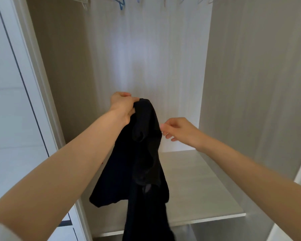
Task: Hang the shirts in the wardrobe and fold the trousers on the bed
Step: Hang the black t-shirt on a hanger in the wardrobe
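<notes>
Judging by the way it droops, the black garment [142,153] is light and soft, isn't it? asks the first.

Soft and limp, I'd say, answers the second. It hangs in bunched folds from one gathered point, in front of the open wardrobe [250,84], with its lower end trailing below the shelf [198,185] edge. Nothing stiff in it and nothing fragile. It won't slip, but it won't hold a shape either.

Where would you take it?

At the shoulders or collar, once they're found. In that bundle I cannot tell which part is which.

And the hands?

The left hand [122,106] is closed round the top of the bundle, fingers and thumb curled over the cloth, carrying all of it. The right hand [179,131] is half open, its fingers loosely bent, the tips just beside the cloth's right edge. I cannot tell whether they touch it. It grips nothing that I can see.

Anything to hang it on?

Farther up, at the top of the wardrobe: a blue hanger [121,3] and a white hanger [84,3], both well above the hands.
</notes>
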Available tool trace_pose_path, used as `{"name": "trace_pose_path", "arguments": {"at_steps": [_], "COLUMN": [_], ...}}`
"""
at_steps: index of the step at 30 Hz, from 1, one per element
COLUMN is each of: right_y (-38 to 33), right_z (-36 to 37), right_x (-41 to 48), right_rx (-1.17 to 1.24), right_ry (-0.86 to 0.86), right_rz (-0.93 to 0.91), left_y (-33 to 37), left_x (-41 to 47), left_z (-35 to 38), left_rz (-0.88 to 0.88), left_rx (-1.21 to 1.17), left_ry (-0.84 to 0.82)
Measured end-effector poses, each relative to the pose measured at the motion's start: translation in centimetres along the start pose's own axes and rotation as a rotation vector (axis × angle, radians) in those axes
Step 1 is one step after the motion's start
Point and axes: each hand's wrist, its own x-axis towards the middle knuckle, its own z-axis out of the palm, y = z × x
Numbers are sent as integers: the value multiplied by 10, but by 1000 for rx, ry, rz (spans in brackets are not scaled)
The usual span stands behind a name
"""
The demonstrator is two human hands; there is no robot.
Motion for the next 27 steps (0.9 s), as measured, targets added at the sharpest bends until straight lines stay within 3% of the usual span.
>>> {"name": "trace_pose_path", "arguments": {"at_steps": [5, 12, 17, 25, 27], "right_y": [-16, -9, -13, -40, -44], "right_z": [3, -8, -50, -78, -85], "right_x": [-6, 20, 33, 51, 53], "right_rx": [139, -256, -100, -126, -138], "right_ry": [18, 306, 476, 498, 501], "right_rz": [44, -23, -75, -186, -213], "left_y": [3, 9, 3, -1, 1], "left_x": [-2, -7, 3, 9, 12], "left_z": [16, 21, 4, 15, 14], "left_rz": [45, 34, 147, 410, 408], "left_rx": [32, 125, 394, 797, 776], "left_ry": [-126, -217, -256, -122, -120]}}
